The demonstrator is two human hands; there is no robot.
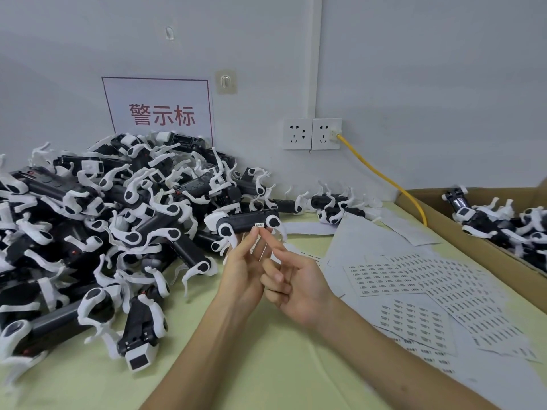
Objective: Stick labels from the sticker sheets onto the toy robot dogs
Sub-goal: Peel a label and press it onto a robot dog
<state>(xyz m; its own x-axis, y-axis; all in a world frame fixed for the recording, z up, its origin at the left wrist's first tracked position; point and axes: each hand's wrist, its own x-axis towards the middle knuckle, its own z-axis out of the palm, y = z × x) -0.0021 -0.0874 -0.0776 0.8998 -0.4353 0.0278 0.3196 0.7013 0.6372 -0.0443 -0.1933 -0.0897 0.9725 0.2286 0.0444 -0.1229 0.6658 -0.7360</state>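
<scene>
We hold one toy robot dog [245, 221] above the pale green table [266, 365], just in front of the pile of dogs [103, 217]. It has a level black bar of a body, white leg joints with black ovals, thin white legs hanging down, and a small white label [259, 224] on its side. Our left hand [241, 273] grips it from below, while our right hand [296, 288] sets a straight forefinger by the label, its other fingers curled on nothing.
</scene>
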